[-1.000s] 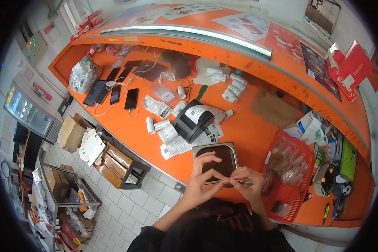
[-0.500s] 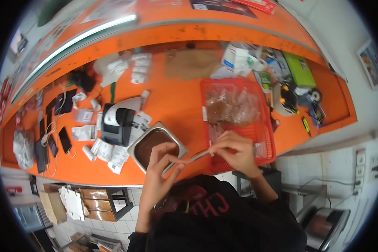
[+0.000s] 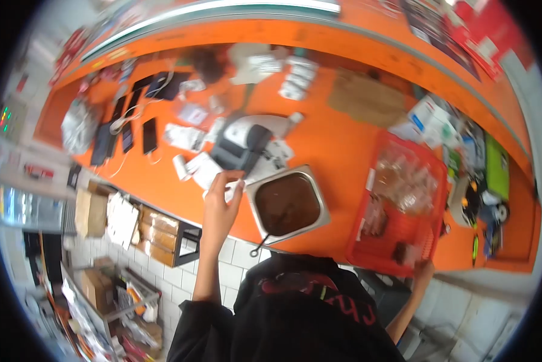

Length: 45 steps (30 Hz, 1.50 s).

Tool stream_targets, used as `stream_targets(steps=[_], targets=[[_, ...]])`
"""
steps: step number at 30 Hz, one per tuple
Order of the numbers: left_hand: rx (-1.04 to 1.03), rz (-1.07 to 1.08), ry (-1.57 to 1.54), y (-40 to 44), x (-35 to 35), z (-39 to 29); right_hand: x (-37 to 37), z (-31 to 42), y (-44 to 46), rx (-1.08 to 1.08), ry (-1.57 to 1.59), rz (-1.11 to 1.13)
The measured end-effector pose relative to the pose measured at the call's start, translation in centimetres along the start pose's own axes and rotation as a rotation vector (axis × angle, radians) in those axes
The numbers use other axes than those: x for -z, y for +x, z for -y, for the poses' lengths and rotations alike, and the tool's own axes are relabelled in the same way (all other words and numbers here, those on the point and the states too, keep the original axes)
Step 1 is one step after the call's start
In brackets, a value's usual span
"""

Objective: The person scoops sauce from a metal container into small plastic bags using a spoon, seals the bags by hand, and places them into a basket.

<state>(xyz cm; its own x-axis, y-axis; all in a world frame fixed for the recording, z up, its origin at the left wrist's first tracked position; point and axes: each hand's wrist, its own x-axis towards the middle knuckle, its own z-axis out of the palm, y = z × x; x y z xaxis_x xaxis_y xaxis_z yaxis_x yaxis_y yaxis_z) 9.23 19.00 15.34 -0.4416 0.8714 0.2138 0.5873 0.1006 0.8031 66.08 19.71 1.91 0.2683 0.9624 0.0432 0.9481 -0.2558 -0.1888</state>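
My left hand is raised just left of a metal pan of brown sauce, thumb and fingers curved apart, holding nothing I can see. A dark-handled utensil leans over the pan's near rim. My right hand is at the near right corner of a red plastic basket, its fingers closed and partly blurred. They pinch the clear end of a small plastic bag with dark filling. Several clear bags lie in the basket's far part.
Behind my left hand stand a receipt printer and loose paper slips. Phones with cables and a wrapped bundle lie at the left. Brown cardboard is at the back; a green box stands at the right.
My hands have parted; both held a small bag between them before. The right has gone right and down to the basket with it; the left is free. The view has swung left.
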Motion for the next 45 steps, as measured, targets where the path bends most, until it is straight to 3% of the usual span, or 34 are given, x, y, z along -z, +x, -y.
stream_targets(steps=[1,2,3,6,8,9,11,12,14,18,20,21,23,26,27,29,32,34,39,41,43,45], targets=[[0.021,-0.096,0.143,0.2,0.7,2.6,-2.6,-3.8,1.0,-0.032,-0.132,0.043],[0.042,-0.187,0.284,0.4,1.2,5.5,-2.0,-4.0,1.4,0.162,-0.295,-0.040],[0.068,-0.257,0.384,0.6,1.4,9.0,-1.1,-3.8,2.6,-0.057,-0.098,0.160],[0.143,-0.284,0.447,2.5,3.0,15.2,-0.2,-2.8,6.2,-0.150,-0.203,0.256],[0.001,-0.344,0.430,6.2,3.2,17.6,4.1,1.9,6.3,0.015,0.055,0.009],[-0.054,-0.356,0.429,8.4,3.0,18.5,3.6,1.4,7.3,0.035,0.056,0.006],[-0.003,-0.260,0.408,12.9,2.1,18.7,2.6,-0.1,10.0,0.357,0.210,-0.041],[-0.053,-0.243,0.373,15.3,1.1,21.2,3.1,1.6,10.5,0.383,0.209,-0.038],[0.065,-0.244,0.452,18.6,0.3,24.1,5.4,7.8,9.4,0.141,0.367,0.129],[0.326,-0.189,0.639,23.2,1.9,30.6,6.2,9.0,8.3,0.070,0.559,0.169],[0.437,-0.170,0.573,25.3,3.7,33.6,2.8,0.1,10.5,0.368,0.154,0.059],[0.433,-0.174,0.567,26.2,3.7,35.4,3.0,1.0,10.7,0.369,0.152,0.051],[0.226,-0.358,0.567,26.9,3.7,38.9,5.8,5.4,8.1,0.274,0.134,0.119],[0.178,-0.346,0.635,28.5,4.2,41.8,6.3,8.0,6.5,0.173,0.118,0.168],[0.381,-0.222,0.561,29.0,4.8,41.1,4.5,6.0,7.2,0.114,0.205,0.187],[0.363,-0.194,0.692,29.4,4.9,41.4,2.5,4.3,9.1,0.060,0.284,0.191],[0.325,-0.218,0.956,28.5,4.6,39.1,0.9,3.6,11.5,0.162,0.237,0.301],[0.369,-0.203,1.091,28.3,4.5,38.8,0.9,5.2,12.1,0.182,0.468,0.355],[0.472,-0.345,0.785,27.8,7.5,34.2,3.3,12.4,11.7,0.131,0.448,0.291],[0.348,-0.462,0.802,27.7,9.0,33.5,3.5,14.1,11.7,0.115,0.448,0.284],[0.294,-0.570,0.722,27.5,10.3,32.8,3.3,15.1,12.0,0.238,0.294,0.249],[0.236,-0.668,0.634,26.2,11.0,30.5,6.2,22.1,9.5,0.410,0.156,0.140]])
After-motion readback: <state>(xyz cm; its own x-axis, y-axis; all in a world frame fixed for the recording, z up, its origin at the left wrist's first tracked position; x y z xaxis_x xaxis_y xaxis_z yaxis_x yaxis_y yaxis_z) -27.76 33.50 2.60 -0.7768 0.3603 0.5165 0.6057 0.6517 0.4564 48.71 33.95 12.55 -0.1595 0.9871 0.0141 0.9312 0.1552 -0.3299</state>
